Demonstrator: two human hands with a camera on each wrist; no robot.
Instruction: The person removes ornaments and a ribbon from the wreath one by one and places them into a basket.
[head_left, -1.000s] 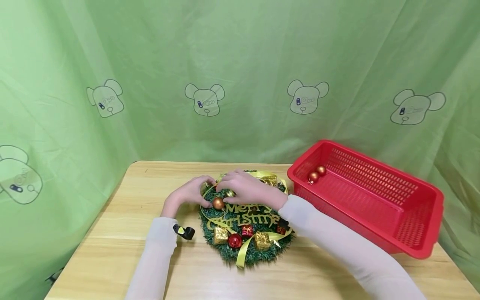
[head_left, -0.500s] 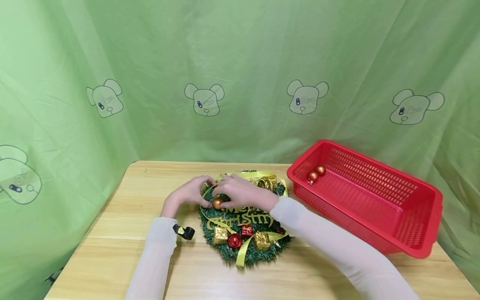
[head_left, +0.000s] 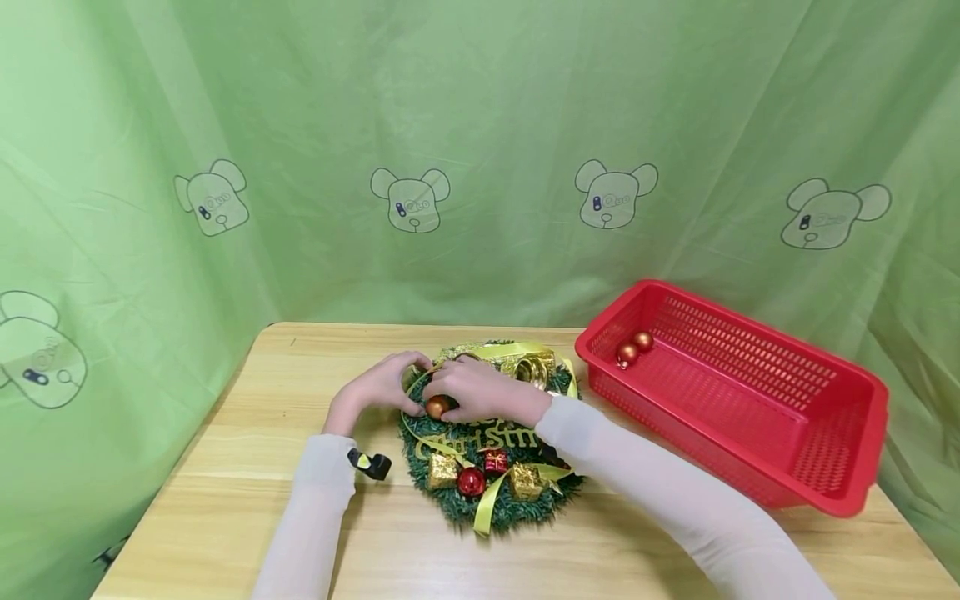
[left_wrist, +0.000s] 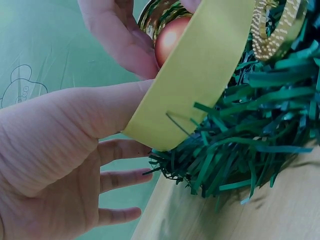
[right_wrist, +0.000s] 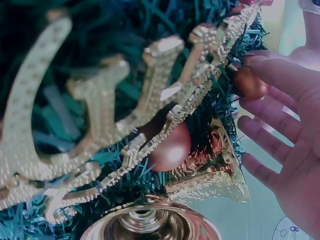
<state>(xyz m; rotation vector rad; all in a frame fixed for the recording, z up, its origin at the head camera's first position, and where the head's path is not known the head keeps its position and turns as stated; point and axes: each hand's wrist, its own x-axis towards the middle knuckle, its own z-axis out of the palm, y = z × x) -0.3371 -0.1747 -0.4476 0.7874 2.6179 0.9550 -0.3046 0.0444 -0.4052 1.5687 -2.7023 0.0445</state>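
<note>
A green tinsel Christmas wreath [head_left: 465,505] with gold lettering [head_left: 498,437] lies on the table. My left hand [head_left: 378,386] holds its left edge, the thumb beside a yellow ribbon [left_wrist: 200,70] and the other fingers stretched out at the rim in the left wrist view. My right hand [head_left: 483,390] reaches over the wreath's upper left. Between its thumb and forefinger it pinches a copper Christmas ball [right_wrist: 249,83] near the edge. That ball is partly hidden by the ribbon in the left wrist view. Whether it is fastened to the wreath cannot be seen.
A red plastic basket [head_left: 738,467] stands at the right, with two copper balls [head_left: 634,347] in its far left corner. On the wreath sit gold gift boxes [head_left: 442,471], a red ball [head_left: 471,482] and a gold bell [right_wrist: 150,222]. Green cloth [head_left: 480,100] hangs behind the wooden table [head_left: 300,367].
My right hand has shifted slightly left and towards me, bringing its thumb onto the copper ball. My left hand has stayed at the wreath's edge.
</note>
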